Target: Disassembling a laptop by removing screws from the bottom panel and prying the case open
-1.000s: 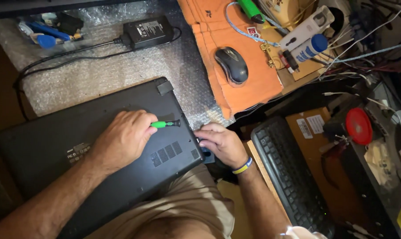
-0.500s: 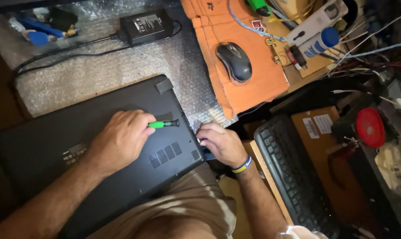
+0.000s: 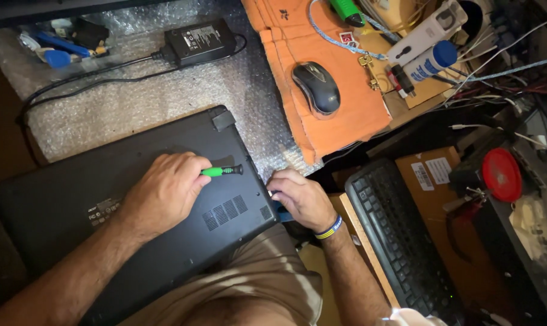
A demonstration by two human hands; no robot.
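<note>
A left hand [image 3: 165, 190] curled around a green-handled screwdriver [image 3: 222, 171] rests on an upturned black laptop [image 3: 74, 199] while the right hand [image 3: 300, 199] pinches its edge, where a slipping tip could gouge plastic.

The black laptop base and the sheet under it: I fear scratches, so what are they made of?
The black laptop base looks like matte moulded plastic, given its vent slots and dull sheen. The clear sheet beneath seems to be bubble wrap, from its dimpled, glinting surface.
</note>
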